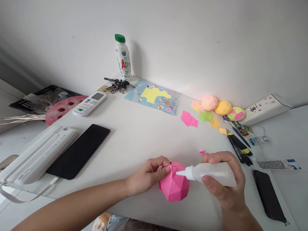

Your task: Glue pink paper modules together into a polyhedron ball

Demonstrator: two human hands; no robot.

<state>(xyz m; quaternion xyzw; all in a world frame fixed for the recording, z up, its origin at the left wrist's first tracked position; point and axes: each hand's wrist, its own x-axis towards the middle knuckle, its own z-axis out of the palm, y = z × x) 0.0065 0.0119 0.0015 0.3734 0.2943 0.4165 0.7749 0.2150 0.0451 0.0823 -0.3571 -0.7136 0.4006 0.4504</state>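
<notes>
A pink faceted paper ball [175, 186] is near the table's front edge. My left hand [154, 171] pinches its upper left side between thumb and fingers. In my right hand [226, 183] is a white squeeze bottle [214, 173], held on its side with the fingers wrapped round it. The bottle's pointed nozzle aims left, at the upper part of the ball; whether it touches the paper I cannot tell. A small pink paper piece [203, 151] lies just behind the bottle.
Coloured paper pieces [189, 118] and finished paper balls [223, 107] sit at the back right. Pens and scissors [237, 149] and a black pouch [269, 195] lie right. A phone [79, 150], remote [89, 104], keys [119, 85] and upright bottle [124, 61] are left.
</notes>
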